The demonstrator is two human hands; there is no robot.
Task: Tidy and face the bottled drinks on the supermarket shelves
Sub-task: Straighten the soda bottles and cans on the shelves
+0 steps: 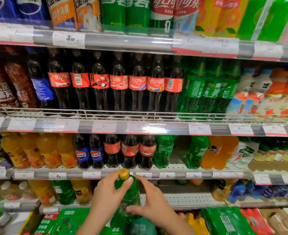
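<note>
Left hand (110,192) curled round the upper part of a green bottle (129,195), thumb pressed near the neck just under the yellow cap (124,173). Bottle held upright in front of the shelves, low in the view, its cap level with the price strip (92,175) of the third shelf down. Right hand (152,200) cupped against the bottle's right side, thumb hooked across the lower body, fingers wrapped behind.

On that third shelf, from the left: orange drink bottles (38,150), two blue-labelled cola bottles (89,153), three red-labelled cola bottles (129,151), one green bottle on the shelf (163,150), a bare gap (179,150) showing the shelf back, another green shelf bottle (197,151), then more orange bottles (219,151).

One shelf up: a row of tall cola bottles (119,85) behind a wire rail (139,114), some labels turned to show barcodes, then tall green bottles (207,89) to the right.

Below the hands: green shrink-wrapped packs (227,221) on the lowest level.
</note>
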